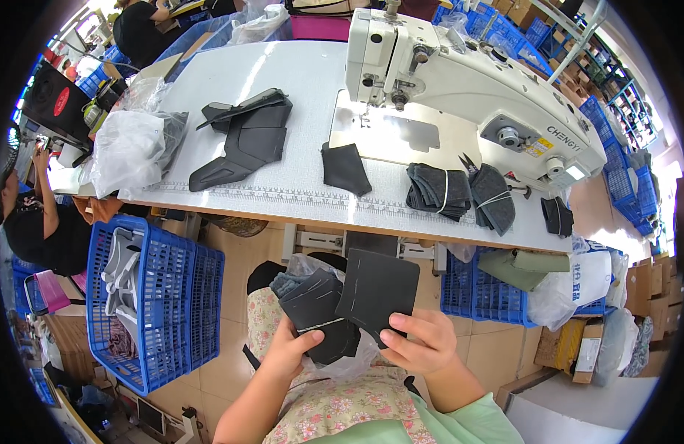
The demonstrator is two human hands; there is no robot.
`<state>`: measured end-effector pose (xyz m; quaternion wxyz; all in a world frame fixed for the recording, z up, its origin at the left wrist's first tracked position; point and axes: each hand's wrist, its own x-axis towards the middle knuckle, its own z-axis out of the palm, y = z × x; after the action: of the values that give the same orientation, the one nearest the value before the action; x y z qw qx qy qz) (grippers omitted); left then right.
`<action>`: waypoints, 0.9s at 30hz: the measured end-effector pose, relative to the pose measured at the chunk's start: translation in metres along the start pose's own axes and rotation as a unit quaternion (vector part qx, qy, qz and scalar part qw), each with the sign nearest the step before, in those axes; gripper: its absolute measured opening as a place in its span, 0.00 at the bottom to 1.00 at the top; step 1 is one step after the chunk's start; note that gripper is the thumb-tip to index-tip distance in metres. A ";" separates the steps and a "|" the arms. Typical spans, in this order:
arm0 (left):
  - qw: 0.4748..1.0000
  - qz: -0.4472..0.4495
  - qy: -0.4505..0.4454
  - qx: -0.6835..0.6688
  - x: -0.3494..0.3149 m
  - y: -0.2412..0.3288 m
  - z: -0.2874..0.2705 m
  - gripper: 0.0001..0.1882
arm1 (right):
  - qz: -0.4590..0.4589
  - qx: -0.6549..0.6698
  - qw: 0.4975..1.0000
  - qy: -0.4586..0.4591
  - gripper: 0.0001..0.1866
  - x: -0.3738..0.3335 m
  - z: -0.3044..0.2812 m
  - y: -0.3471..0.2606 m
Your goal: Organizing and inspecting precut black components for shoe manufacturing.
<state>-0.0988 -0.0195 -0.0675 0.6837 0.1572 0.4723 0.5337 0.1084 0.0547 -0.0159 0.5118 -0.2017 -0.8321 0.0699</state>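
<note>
My left hand [292, 349] is closed on a banded bundle of dark cut pieces [317, 305], its thumb lying across the front. In my right hand [425, 342] is a flat black panel [381, 290] with a pale marked line along its edges, pinched at its lower right. The panel's left edge overlaps the bundle. Both are over my lap, below the table edge. On the sewing table [283, 70] lie a stitched black piece [255, 133], a single black piece [345, 169] and tied bundles of dark pieces [438, 191].
A white sewing machine [468, 89] stands at the table's right. Small scissors [469, 164] lie by the bundles. Blue crates flank me, the left crate [153, 303] holding grey pieces. Plastic bags [127, 152] sit at the table's left end. Other people work at far left.
</note>
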 end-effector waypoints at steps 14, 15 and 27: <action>1.000 0.002 -0.024 -0.014 -0.002 0.004 0.003 0.36 | -0.011 -0.015 1.000 -0.002 0.15 0.004 -0.002 -0.003; 1.000 0.001 -0.024 -0.014 -0.002 0.004 0.003 0.36 | -0.011 -0.019 1.000 -0.006 0.14 0.004 -0.002 -0.003; 0.999 -0.005 -0.030 -0.021 -0.004 0.009 0.006 0.37 | -0.017 -0.042 0.999 -0.017 0.12 0.012 -0.007 -0.003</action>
<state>-0.0985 -0.0182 -0.0559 0.7035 0.1567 0.4410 0.5348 0.1090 0.0560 -0.0012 0.4895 -0.2076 -0.8464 0.0297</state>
